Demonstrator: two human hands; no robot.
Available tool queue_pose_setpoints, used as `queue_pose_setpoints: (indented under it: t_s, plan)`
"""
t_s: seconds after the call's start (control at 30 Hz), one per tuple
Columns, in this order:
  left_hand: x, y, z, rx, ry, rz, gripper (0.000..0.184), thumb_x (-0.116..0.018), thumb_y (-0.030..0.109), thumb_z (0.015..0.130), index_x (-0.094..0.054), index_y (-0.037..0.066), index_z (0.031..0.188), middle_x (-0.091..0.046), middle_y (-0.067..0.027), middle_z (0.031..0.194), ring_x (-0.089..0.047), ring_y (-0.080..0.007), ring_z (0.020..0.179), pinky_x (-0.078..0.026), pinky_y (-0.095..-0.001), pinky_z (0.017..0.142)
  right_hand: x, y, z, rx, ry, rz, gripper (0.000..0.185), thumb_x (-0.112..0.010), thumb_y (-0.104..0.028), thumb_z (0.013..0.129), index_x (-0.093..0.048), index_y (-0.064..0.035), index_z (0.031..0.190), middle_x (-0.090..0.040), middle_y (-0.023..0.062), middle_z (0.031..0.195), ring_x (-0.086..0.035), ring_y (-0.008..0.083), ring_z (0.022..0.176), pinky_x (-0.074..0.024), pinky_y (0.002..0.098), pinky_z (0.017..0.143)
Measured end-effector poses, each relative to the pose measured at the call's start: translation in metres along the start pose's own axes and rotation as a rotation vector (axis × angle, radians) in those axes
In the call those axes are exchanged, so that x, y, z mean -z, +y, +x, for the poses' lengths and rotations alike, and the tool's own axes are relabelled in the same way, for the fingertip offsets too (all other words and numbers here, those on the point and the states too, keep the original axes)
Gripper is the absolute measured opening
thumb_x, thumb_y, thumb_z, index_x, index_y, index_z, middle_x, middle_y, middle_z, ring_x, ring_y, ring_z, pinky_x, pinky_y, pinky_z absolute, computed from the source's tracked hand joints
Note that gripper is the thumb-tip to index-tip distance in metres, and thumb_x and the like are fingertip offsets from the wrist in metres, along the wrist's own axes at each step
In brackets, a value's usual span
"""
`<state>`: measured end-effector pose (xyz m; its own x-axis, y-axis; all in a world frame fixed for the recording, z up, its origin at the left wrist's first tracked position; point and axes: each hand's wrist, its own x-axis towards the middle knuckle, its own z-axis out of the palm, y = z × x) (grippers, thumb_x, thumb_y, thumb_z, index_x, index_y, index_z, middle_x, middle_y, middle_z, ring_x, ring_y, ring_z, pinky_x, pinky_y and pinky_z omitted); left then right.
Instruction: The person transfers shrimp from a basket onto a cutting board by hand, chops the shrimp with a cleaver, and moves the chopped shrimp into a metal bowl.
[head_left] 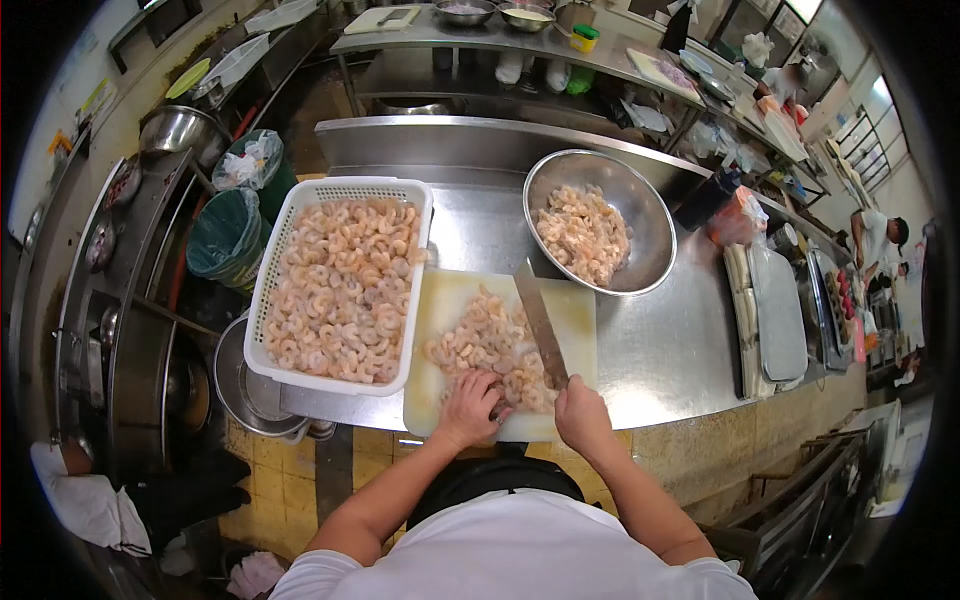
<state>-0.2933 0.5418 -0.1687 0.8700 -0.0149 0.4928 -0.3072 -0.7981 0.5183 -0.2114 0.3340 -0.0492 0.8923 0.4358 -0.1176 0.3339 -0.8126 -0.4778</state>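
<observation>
My right hand (pixel 582 413) is closed round the handle of a large knife (pixel 541 330), whose blade points away from me over the cutting board (pixel 575 300). Peeled shrimp (pixel 485 335) lie in a pile on the board, left of the blade. At the pile's near edge, my left hand (pixel 474 408) rests with bent fingers against the shrimp; what its fingertips hold, if anything, is hidden. A white perforated basket (pixel 424 215) full of shrimp stands to the left. Behind the board at the right, a steel bowl (pixel 650 210) holds shrimp pieces.
Lidded trays (pixel 775 315) and a bagged container (pixel 738 218) stand on the right of the steel table (pixel 650 350). Bins with green liners (pixel 225 235) are beyond the basket. A person (pixel 95 505) is at the lower left; others are at the far right.
</observation>
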Motion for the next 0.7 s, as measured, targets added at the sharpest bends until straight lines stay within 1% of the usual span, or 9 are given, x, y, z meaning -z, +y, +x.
queue_pose_setpoints:
  t_s: [0.07,0.2,0.3,0.4,0.5,0.6,0.7]
  plan:
    - [0.001,0.001,-0.001,-0.007,0.002,0.007,0.038,-0.088,0.023,0.075,-0.065,0.008,0.100,-0.061,-0.0128,0.129,-0.056,-0.0355,0.129,-0.039,-0.0544,0.118,-0.043,0.030,0.003,0.017,-0.021,-0.006,0.020,-0.056,-0.014,0.099,-0.056,0.0064,0.100,-0.069,0.0357,0.083,-0.069,0.0555,0.082,-0.0542,0.0636,0.078]
    - [0.001,0.001,0.002,-0.020,0.036,0.017,0.037,-0.090,0.022,0.072,-0.066,0.009,0.096,-0.063,-0.0122,0.126,-0.057,-0.0353,0.127,-0.041,-0.0535,0.115,-0.030,0.009,0.014,0.085,-0.008,-0.028,0.019,-0.055,-0.013,0.099,-0.056,0.0064,0.101,-0.070,0.0344,0.083,-0.069,0.0548,0.081,-0.0549,0.0625,0.077]
    - [0.001,0.001,0.002,-0.014,0.021,0.003,0.037,-0.090,0.021,0.072,-0.065,0.009,0.097,-0.063,-0.0122,0.127,-0.057,-0.0358,0.127,-0.041,-0.0540,0.115,0.003,-0.007,0.012,0.021,0.029,-0.033,0.019,-0.054,-0.012,0.099,-0.056,0.0059,0.102,-0.070,0.0345,0.085,-0.069,0.0552,0.084,-0.0548,0.0621,0.079]
    - [0.001,0.003,0.002,-0.021,0.039,0.024,0.037,-0.090,0.021,0.072,-0.065,0.009,0.096,-0.063,-0.0121,0.126,-0.057,-0.0359,0.126,-0.041,-0.0538,0.115,-0.012,0.017,0.020,-0.016,0.053,0.002,0.020,-0.054,-0.014,0.100,-0.057,0.0057,0.102,-0.070,0.0356,0.088,-0.068,0.0560,0.088,-0.0540,0.0624,0.082]
    - [0.003,0.003,0.004,-0.014,0.009,0.019,0.037,-0.091,0.022,0.072,-0.065,0.010,0.095,-0.062,-0.0119,0.126,-0.057,-0.0359,0.126,-0.042,-0.0542,0.115,-0.021,0.025,0.028,-0.067,-0.047,-0.044,0.020,-0.053,-0.014,0.100,-0.057,0.0057,0.102,-0.070,0.0367,0.091,-0.068,0.0569,0.090,-0.0532,0.0629,0.084]
    - [0.001,0.001,0.002,-0.021,0.021,0.016,0.037,-0.091,0.023,0.072,-0.065,0.010,0.095,-0.063,-0.0115,0.126,-0.057,-0.0360,0.127,-0.042,-0.0547,0.114,-0.024,0.032,0.027,-0.049,-0.024,-0.004,0.024,-0.056,-0.019,0.103,-0.058,0.0051,0.101,-0.070,0.0366,0.093,-0.067,0.0572,0.090,-0.0530,0.0625,0.084]
    - [0.000,0.001,0.001,-0.023,0.039,0.005,0.037,-0.091,0.024,0.072,-0.065,0.010,0.094,-0.063,-0.0114,0.126,-0.057,-0.0361,0.128,-0.042,-0.0550,0.114,-0.017,0.036,0.018,-0.120,0.019,0.174,0.029,-0.059,-0.025,0.105,-0.059,0.0044,0.101,-0.070,0.0359,0.092,-0.067,0.0572,0.090,-0.0531,0.0620,0.083]
